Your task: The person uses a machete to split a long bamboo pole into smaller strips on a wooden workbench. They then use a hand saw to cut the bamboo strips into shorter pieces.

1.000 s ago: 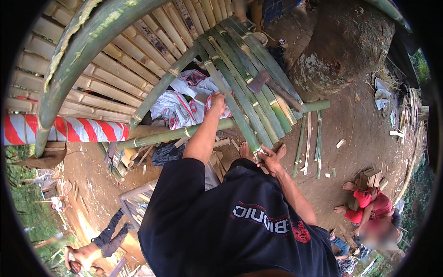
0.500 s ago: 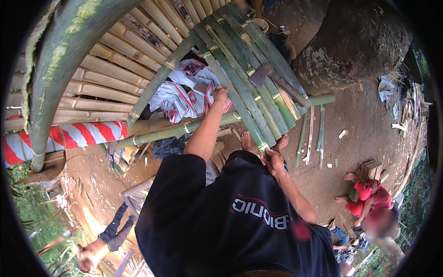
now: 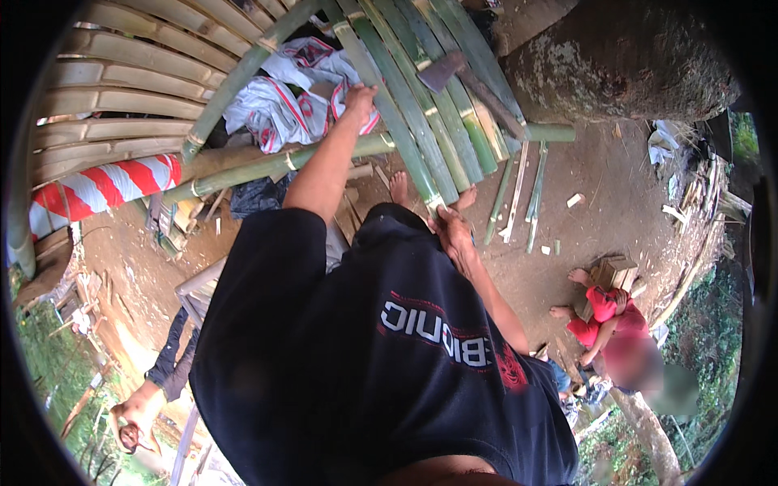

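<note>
Left hand: your left hand (image 3: 361, 101) is at the side of the long green slat, next to the sacks. Its fingers are bent close together, but I cannot tell if they squeeze the slat.
Right hand: your right hand (image 3: 455, 232) has its fingers closed around the near end of the slat, by the pale cut tip.
Long green slat: the long green slat (image 3: 391, 117) is bamboo. It is on the left side of the row, slanting down to your right hand.
Other slats: more green slats (image 3: 452, 138) lie side by side, just to its right.
Axe: an axe (image 3: 442, 71) lies on top of the row, its handle pointing down to the right.
Sacks: white sacks (image 3: 279, 105) with red stripes sit in a heap to the left of your left hand.
Pole: a green pole (image 3: 279, 168) runs across under the near part of the row.
Ground: thin bamboo strips (image 3: 537, 194) lie on the brown dirt (image 3: 600, 174), to the right of the row.
People: a person in red (image 3: 628, 332) sits at the lower right.
</note>
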Motion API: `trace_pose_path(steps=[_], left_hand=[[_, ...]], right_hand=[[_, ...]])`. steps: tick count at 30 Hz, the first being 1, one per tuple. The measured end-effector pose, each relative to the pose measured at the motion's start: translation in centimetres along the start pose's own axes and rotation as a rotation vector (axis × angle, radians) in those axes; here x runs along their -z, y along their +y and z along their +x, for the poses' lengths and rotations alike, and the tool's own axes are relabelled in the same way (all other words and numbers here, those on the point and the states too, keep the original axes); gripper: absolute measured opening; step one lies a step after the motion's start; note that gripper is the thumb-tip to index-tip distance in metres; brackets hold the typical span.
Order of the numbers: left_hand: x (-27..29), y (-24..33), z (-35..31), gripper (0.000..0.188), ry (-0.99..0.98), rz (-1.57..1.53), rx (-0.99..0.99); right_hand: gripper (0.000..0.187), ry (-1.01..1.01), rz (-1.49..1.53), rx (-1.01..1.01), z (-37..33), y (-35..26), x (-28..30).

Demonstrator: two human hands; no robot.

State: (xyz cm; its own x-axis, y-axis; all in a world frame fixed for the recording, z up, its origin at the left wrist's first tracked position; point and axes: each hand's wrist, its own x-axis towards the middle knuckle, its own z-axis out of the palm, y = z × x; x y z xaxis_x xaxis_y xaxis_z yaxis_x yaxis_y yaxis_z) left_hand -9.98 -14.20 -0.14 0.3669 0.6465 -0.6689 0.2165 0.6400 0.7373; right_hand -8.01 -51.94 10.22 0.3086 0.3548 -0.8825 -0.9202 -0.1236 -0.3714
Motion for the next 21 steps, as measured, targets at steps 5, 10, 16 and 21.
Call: trace_pose_path(steps=[5,10,16,21], left_hand=[[0.1,-0.4,0.9,0.014,0.054,-0.053,0.048],[-0.2,0.1,0.7,0.012,0.069,-0.01,0.039],[-0.6,0.9,-0.1,0.007,0.118,-0.004,0.022],[-1.0,1.5,-1.6,0.007,0.079,-0.061,0.032]], right_hand=[[0.011,-0.024,0.024,-0.017,0.0,0.1,0.0],[0.012,-0.027,0.008,0.007,-0.3,0.0,-0.3],[0.015,-0.056,-0.021,-0.003,-0.1,-0.2,-0.2],[0.018,-0.039,-0.018,0.004,-0.6,-0.4,-0.5]])
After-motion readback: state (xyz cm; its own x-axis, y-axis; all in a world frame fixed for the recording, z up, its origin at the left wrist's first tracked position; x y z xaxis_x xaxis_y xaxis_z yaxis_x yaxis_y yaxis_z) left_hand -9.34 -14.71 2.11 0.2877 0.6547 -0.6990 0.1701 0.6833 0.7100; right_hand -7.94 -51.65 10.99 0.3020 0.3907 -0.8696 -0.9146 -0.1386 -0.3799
